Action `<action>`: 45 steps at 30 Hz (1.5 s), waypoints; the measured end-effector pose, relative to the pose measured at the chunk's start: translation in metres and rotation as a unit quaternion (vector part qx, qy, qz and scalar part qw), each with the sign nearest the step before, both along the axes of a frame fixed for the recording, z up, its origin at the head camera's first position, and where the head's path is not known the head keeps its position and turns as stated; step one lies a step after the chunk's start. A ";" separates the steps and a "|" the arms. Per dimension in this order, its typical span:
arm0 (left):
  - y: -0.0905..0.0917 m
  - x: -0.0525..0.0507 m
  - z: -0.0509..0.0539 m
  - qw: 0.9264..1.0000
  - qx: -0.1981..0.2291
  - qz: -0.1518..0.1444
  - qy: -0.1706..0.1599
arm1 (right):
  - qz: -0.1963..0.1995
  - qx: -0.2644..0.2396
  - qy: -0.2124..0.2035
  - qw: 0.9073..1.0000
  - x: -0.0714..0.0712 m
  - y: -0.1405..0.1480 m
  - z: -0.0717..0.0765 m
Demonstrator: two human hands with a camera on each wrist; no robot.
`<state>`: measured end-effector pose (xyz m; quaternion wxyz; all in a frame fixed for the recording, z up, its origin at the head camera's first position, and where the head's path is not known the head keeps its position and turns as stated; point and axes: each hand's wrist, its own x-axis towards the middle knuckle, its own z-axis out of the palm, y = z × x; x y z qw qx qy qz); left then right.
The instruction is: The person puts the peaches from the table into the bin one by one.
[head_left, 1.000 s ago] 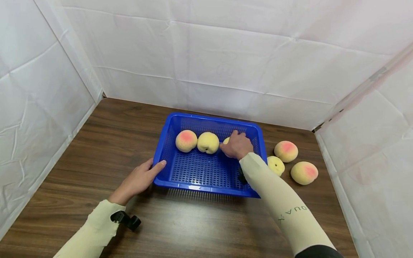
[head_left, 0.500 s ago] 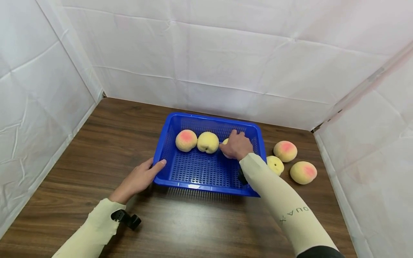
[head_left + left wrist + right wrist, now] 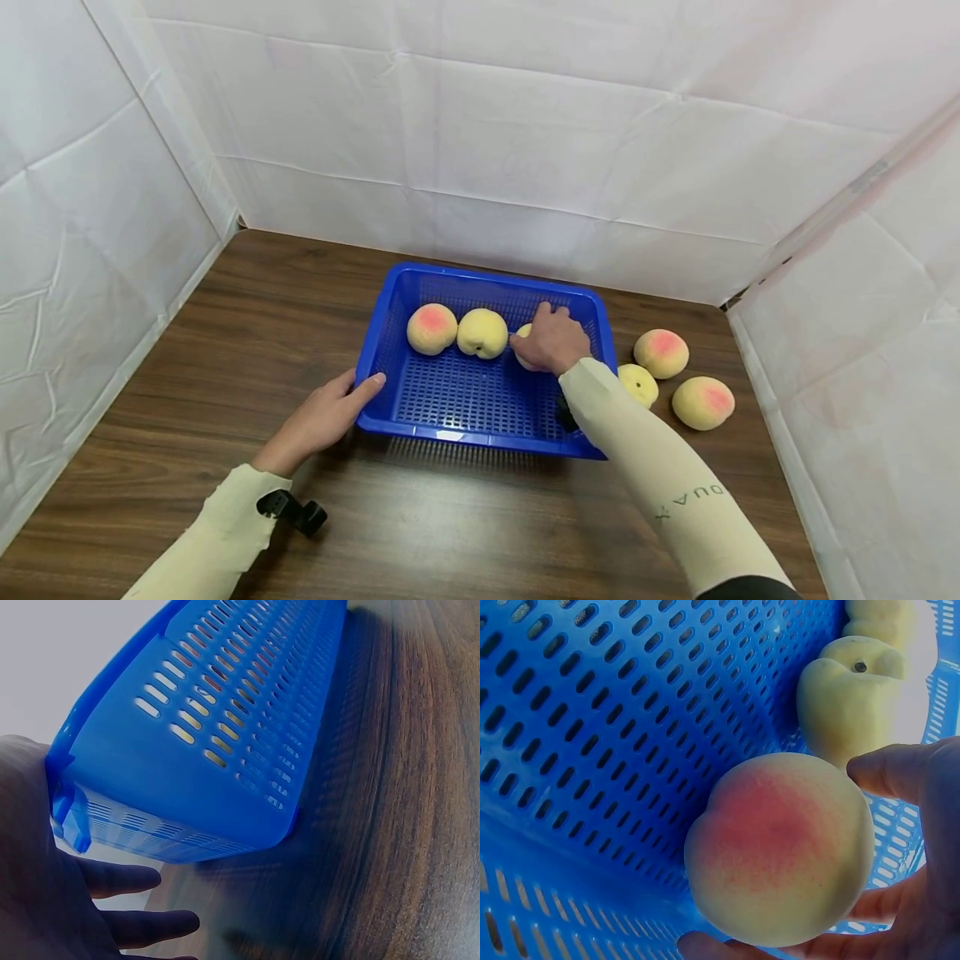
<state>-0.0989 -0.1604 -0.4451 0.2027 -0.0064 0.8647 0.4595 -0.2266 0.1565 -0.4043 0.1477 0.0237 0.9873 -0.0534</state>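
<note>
Gripping peach [image 3: 780, 847], right hand [image 3: 553, 340] part-spread round it; left hand [image 3: 324, 413] holds basket [image 3: 450, 435] rim, thumb over, fingers loosely extended; worktop [image 3: 247, 333] stretches left and near.

We're spotting one bit of writing: dark letters [image 3: 688, 498] on the pale right sleeve [image 3: 660, 471]. Going right to left, we're getting something like "QUA X", though we're struggling to tell that Q from an O, and the X is looking pretty blurry to us.
</note>
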 end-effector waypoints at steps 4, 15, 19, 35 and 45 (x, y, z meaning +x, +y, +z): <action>-0.001 -0.001 0.000 1.000 -0.001 0.000 0.003 | 0.005 0.004 0.001 1.000 0.001 0.000 0.002; 0.000 -0.002 0.000 1.000 0.000 0.000 -0.005 | 0.014 0.010 0.003 1.000 0.004 0.002 0.003; -0.001 -0.002 0.000 1.000 -0.002 -0.001 -0.005 | 0.017 0.004 0.005 1.000 0.006 0.002 0.006; -0.002 -0.003 0.000 1.000 -0.008 -0.001 -0.001 | 0.043 0.005 0.012 0.999 0.012 0.005 0.021; 0.000 -0.005 0.000 1.000 -0.013 0.000 0.003 | 0.052 -0.006 0.016 0.999 0.016 0.006 0.029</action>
